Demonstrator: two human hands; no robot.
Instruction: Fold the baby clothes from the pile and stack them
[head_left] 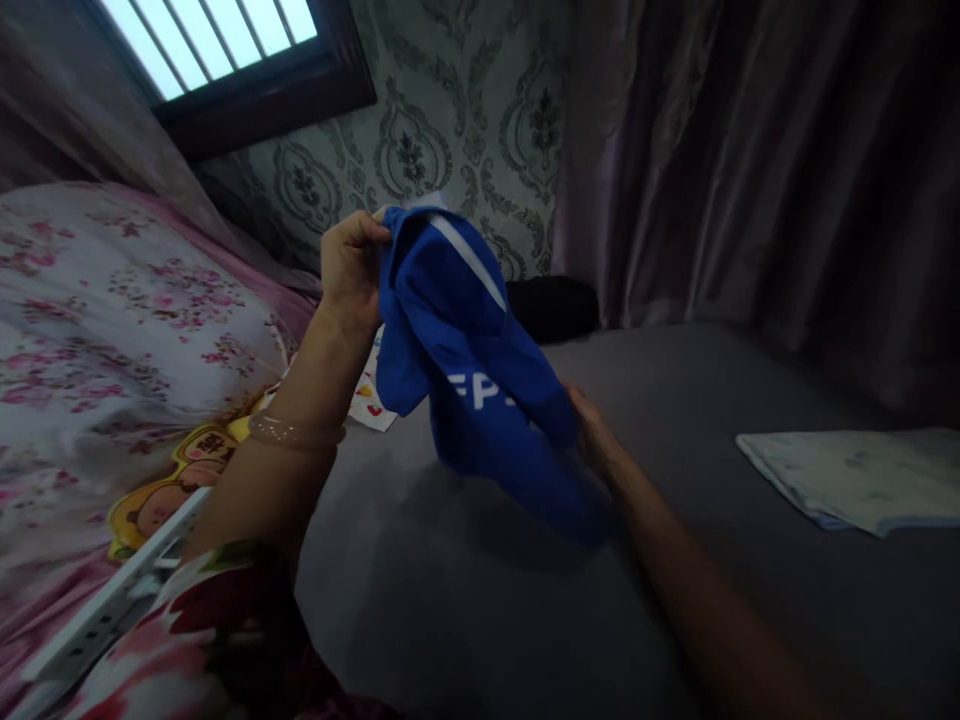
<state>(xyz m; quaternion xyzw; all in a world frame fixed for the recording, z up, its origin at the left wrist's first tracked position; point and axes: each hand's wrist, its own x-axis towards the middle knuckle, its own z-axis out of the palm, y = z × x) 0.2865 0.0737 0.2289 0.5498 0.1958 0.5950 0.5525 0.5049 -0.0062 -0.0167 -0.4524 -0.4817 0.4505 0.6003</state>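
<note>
A blue garment [480,350] with white lettering on its front and a white strip inside its opening hangs in the air over the grey bed sheet [390,580]. At its upper left edge, my left hand [354,262] pinches the cloth between thumb and fingers. Lower on the right, my right hand [592,425] is against the garment's side; its fingers are mostly behind the cloth and blurred, so their grip is hidden. The garment's lower end is smeared by motion. A pale bangle [296,432] circles my left wrist.
To the right lies a folded pale cloth [855,475]. A black object [551,308] rests by the patterned wall. At left are a floral cover [112,310], a yellow cartoon cushion [161,500] and a white rail [112,600]. A white printed cloth [373,405] sits behind the garment.
</note>
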